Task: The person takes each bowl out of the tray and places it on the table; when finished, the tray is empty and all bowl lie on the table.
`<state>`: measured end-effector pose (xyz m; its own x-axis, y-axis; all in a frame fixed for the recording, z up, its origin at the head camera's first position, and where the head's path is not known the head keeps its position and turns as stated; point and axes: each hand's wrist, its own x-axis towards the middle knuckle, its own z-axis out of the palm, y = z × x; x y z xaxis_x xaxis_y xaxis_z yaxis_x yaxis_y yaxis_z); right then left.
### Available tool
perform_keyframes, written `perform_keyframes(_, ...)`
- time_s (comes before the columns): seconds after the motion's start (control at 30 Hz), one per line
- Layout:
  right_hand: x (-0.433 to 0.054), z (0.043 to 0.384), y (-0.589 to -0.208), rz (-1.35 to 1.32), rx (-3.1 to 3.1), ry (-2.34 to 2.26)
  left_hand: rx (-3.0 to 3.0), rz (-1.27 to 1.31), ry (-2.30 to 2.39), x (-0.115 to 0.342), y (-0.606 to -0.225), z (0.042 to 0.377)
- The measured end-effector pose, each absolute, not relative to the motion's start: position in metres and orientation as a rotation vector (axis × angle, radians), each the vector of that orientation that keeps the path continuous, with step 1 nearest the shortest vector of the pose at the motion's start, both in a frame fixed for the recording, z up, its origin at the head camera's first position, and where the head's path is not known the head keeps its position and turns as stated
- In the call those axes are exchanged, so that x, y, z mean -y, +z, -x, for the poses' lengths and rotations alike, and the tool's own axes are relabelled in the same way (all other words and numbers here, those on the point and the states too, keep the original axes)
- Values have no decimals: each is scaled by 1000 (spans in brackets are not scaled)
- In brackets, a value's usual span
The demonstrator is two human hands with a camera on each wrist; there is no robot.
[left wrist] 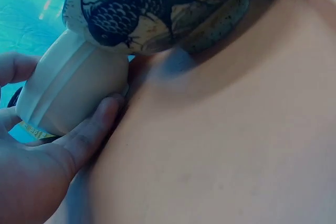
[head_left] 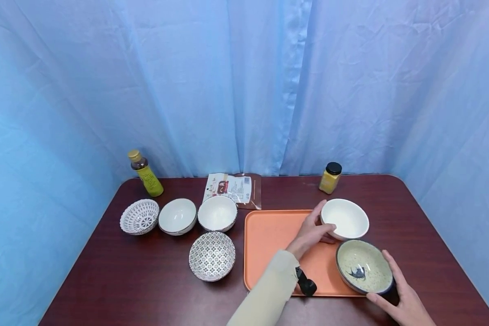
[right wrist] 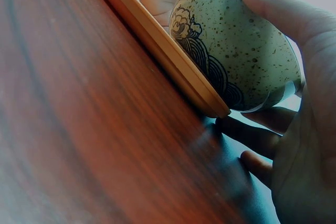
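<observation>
The left arm (head_left: 269, 292) reaches forward, left hand (head_left: 309, 233) and right hand (head_left: 406, 301) both curved, dimly seen right fingers (right wrist: 253, 137) apparently bent.

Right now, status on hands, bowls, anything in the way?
Left fingers grip white bowl. Right fingers grip speckled bowl. Possible snag: bowls crowded at tray's right.

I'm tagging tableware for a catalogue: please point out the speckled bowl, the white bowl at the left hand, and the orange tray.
Speckled bowl (head_left: 366, 263), head view, inner surface.
White bowl (head_left: 346, 218), head view, inner surface.
Orange tray (head_left: 269, 237), head view, bare left part of its floor.
</observation>
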<state>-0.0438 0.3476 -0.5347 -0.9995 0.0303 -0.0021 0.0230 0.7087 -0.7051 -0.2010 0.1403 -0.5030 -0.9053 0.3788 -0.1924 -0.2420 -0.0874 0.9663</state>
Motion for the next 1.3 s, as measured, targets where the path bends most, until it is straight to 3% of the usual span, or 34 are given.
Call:
perform_keyframes(0.5, -345, 40, -539, -10, 2836, 1157, -1735, -101, 2171, -133, -502, 196)
perform_keyframes(1.3, -348, 43, -533, 79, 2930, 1190, -1731, -176, 2225, -73, -479, 185)
